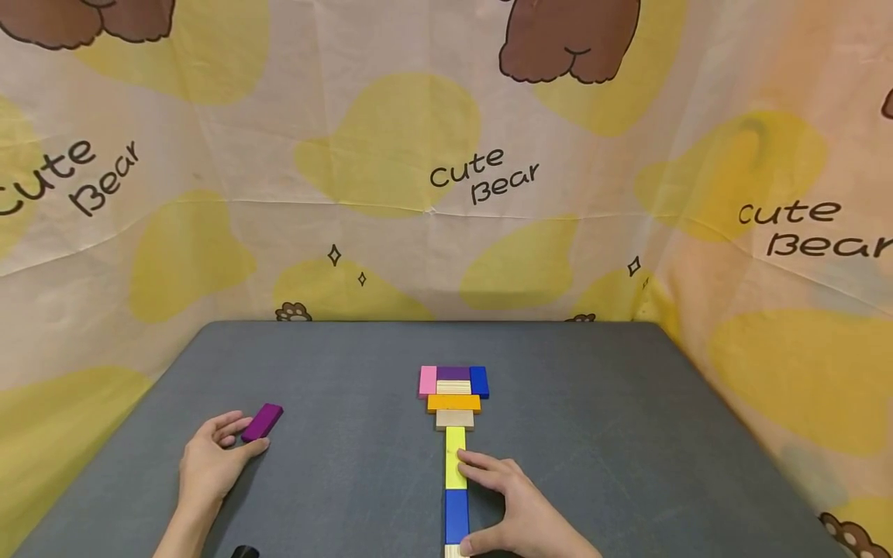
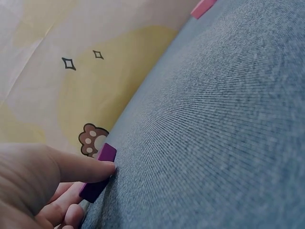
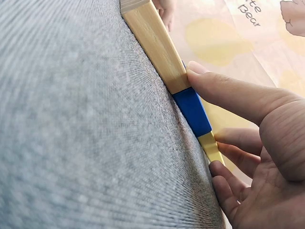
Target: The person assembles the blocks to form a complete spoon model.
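My left hand [image 1: 212, 459] pinches a purple block [image 1: 263, 422] between thumb and fingers, at the left of the table. The left wrist view has the thumb over one face of this purple block [image 2: 98, 176] and fingers behind it. My right hand [image 1: 519, 504] lies along the right side of a straight column of blocks. Its fingertips touch the yellow block [image 1: 456, 457], and its thumb tip is where the blue block [image 1: 456, 515] meets a plain wooden block [image 3: 159, 50]. That wooden block is mostly cut off by the head view's lower edge.
Above the column, a beige block [image 1: 455, 420] and an orange block [image 1: 453, 403] lie crosswise. Beyond them, a pink block [image 1: 428, 381], a purple one, a pale wooden one and a blue block [image 1: 479, 381] sit together. A black object [image 1: 245, 552] shows at the near edge.
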A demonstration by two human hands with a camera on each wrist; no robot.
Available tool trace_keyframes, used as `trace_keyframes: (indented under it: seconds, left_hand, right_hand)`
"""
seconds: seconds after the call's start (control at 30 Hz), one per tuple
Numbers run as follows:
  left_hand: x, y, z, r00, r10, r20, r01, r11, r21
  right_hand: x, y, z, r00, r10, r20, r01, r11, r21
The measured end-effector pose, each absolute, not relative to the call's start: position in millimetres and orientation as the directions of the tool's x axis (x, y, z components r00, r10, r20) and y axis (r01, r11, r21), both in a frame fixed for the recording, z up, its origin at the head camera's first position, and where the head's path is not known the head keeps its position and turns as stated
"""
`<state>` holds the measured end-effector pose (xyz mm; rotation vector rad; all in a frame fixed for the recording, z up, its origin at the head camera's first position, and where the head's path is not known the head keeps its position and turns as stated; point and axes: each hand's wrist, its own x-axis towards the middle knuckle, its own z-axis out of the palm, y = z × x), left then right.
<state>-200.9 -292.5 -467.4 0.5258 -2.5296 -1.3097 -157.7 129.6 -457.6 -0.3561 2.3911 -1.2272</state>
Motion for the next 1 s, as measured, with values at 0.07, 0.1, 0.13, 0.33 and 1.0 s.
trace_keyframes:
  seconds: [0.07,0.1,0.13,0.33,1.0]
  left_hand:
    - [-201.1,-292.3,-467.7,-0.904,-0.423,0.057,-0.202,0.540,0.817]
    - [-201.1,-292.3,-467.9,-0.904,-0.424,0.062,-0.200,0.545,0.814]
    - [-201.2,-292.3,-468.1,-0.903,-0.425,0.069,-0.197,0.551,0.811]
    - [-199.3,-292.0,-469.2,-0.883,-0.446,0.148,-0.163,0.585,0.794]
    - [-250.8,-198.3,-430.2,-0.932,0.021,0.362,0.320,0.513,0.796]
  right_hand:
    - [-157.9,130.1,-457.9,-0.875,-0.415,-0.249,-0.040,0.575,-0.817]
    - [-157.9,130.5,-458.1,-0.875,-0.417,-0.246,-0.044,0.574,-0.818]
    - [-157.9,130.7,-457.9,-0.875,-0.417,-0.245,-0.045,0.574,-0.818]
    - [-157.4,130.8,-456.6,-0.876,-0.412,-0.251,-0.038,0.576,-0.816]
    - [-156.7,129.7,-458.8,-0.878,-0.425,-0.221,-0.070,0.570,-0.818]
